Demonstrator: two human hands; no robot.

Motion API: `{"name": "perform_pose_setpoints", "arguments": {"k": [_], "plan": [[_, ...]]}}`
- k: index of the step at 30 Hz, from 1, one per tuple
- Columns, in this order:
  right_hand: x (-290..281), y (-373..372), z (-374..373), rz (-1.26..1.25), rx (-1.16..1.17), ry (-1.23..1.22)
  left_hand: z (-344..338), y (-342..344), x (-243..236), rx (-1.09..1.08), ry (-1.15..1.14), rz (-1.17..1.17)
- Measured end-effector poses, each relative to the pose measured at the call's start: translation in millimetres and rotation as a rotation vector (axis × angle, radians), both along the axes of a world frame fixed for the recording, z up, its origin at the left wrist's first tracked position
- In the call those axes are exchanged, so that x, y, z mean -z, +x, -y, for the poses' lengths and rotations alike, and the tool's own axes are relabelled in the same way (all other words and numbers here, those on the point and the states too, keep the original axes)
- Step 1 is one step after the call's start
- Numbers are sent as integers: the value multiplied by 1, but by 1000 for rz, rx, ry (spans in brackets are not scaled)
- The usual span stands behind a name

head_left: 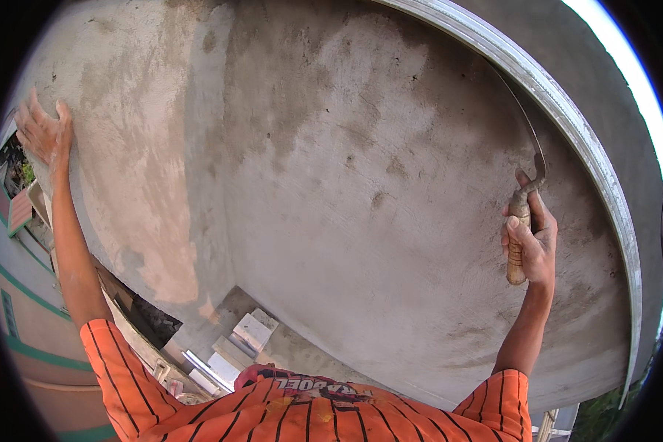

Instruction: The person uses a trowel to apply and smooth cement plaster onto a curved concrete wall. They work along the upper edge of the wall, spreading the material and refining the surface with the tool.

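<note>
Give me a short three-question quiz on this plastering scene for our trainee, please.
1. True or false: the right hand grips a trowel by its wooden handle.
2. What does the left hand touch? A) a bucket B) the grey wall C) a ladder
3. Fill in: the person's sleeves are orange with dark ____.

Key: 1 true; 2 B; 3 stripes.
</note>
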State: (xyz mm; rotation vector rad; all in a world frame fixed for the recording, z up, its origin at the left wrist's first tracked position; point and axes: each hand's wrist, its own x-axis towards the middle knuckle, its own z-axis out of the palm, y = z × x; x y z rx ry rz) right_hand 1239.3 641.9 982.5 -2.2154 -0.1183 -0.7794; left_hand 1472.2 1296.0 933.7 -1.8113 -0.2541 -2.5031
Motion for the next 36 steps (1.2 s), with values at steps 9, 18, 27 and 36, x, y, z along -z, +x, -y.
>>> {"name": "perform_pose_setpoints", "arguments": {"k": [9, 18, 27, 36], "plan": [[6, 40, -31, 88, -64, 9, -14, 26, -17, 8, 139, -38], [-7, 96, -73, -8, -49, -85, -13, 30, -14, 16, 117, -81], [-6, 101, -94, 42, -34, 7, -26, 44, -13, -68, 104, -140], [-16, 130, -126, -26, -133, -62, -8, 36, -20, 0, 161, -19]]}}
